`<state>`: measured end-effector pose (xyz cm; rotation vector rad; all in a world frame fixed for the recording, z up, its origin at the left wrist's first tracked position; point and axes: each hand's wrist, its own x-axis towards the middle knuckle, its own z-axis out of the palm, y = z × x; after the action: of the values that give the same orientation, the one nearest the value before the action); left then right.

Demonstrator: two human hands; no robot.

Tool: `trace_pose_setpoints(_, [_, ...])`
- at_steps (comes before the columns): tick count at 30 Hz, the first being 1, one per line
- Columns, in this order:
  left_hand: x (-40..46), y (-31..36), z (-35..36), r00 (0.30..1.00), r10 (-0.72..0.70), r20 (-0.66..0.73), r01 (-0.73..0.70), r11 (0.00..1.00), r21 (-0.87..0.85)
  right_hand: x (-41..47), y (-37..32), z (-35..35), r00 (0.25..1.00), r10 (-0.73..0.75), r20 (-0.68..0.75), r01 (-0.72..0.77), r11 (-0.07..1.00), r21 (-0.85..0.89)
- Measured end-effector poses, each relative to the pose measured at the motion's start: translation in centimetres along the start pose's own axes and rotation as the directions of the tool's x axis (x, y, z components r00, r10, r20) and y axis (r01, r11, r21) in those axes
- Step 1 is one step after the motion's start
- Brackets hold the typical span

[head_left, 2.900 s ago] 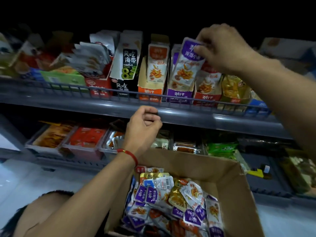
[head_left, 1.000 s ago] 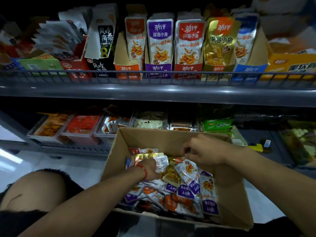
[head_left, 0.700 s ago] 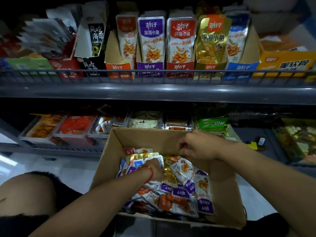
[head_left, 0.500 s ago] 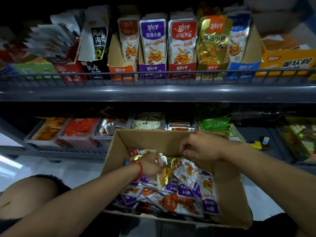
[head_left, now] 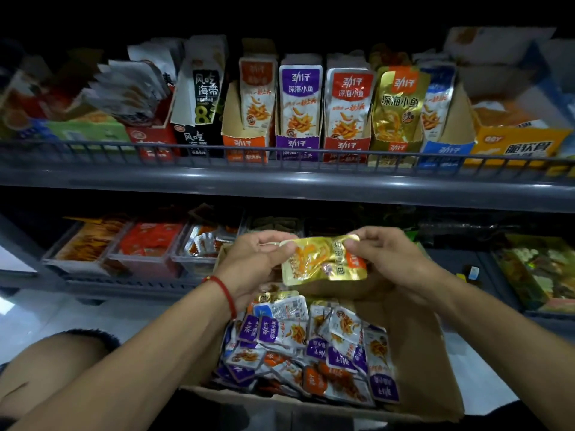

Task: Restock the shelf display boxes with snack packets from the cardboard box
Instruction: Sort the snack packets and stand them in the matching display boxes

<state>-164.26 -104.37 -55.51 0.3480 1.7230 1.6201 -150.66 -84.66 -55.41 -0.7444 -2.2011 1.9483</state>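
Both hands, the left hand [head_left: 253, 262] and right hand [head_left: 390, 259], pinch the ends of a gold packet [head_left: 323, 261] held flat above the cardboard box [head_left: 417, 353], probably to match it to the gold display box [head_left: 396, 147] at 12 o'clock.

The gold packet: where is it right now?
In the head view the gold packet is centre frame, held sideways between the left hand and right hand, above the cardboard box and below the upper shelf.

Glossy crinkled foil packet [head_left: 323, 261], matt cardboard box [head_left: 413, 346], smooth metal shelf [head_left: 280, 185]
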Motion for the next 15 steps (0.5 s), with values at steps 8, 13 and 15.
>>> trace_pose_setpoints(8, [-0.9, 2.3, 1.9, 0.994, 0.083, 0.077, -0.059, 0.96, -0.274, -1.2, -1.6, -0.3, 0.979, -0.076, -0.191, 0.114, 0.973, 0.199])
trace_pose_setpoints(13, [-1.0, 2.6, 2.3, 0.989, 0.139, 0.051, -0.122, 0.962, -0.244, -1.7, -2.4, -1.0, 0.962, -0.139, -0.236, 0.17, 0.979, 0.116])
trace_pose_setpoints(15, [-1.0, 2.8, 2.3, 0.983, 0.173, 0.058, -0.155, 0.96, -0.234, -1.7, -3.5, -1.7, 0.94, -0.182, -0.289, 0.206, 0.977, 0.055])
